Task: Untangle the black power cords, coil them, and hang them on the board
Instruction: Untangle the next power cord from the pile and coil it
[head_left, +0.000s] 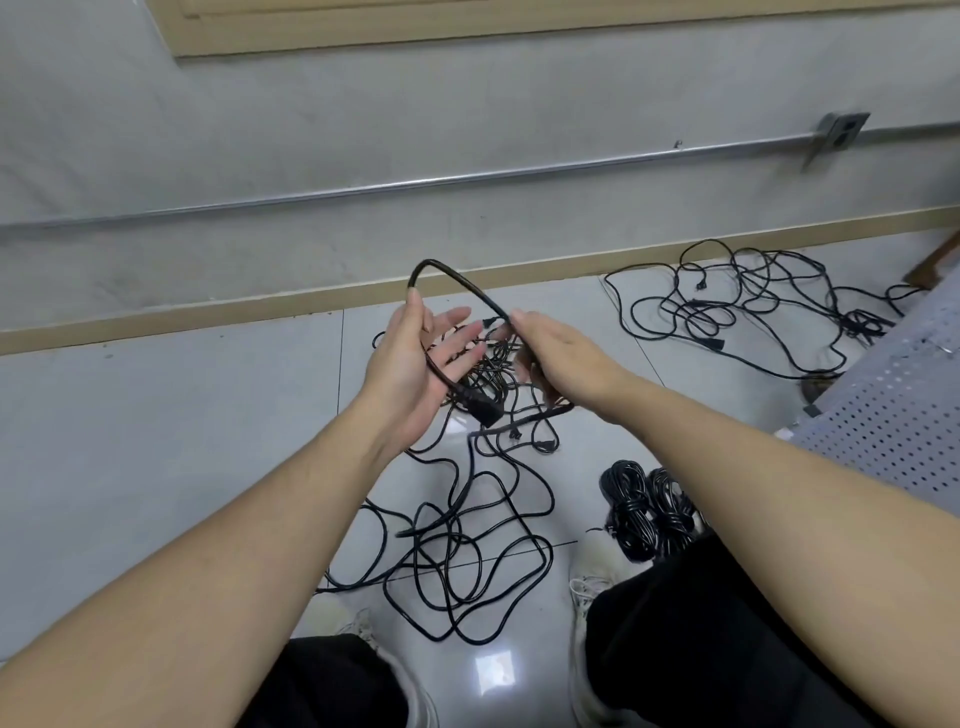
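Black cord (457, 283) arched between your hands: your left hand (415, 364) lay open-palmed with it draped across, plug (485, 410) dangling just below, while your right hand (558, 358) pinched the far end. You were starting a coil; next, I'd judge, feed another loop from the tangle (467, 545) beneath.

Both forearms extended, left hand (415, 358) palm up, fingers spread, right hand (558, 353) apparently curled, palm down
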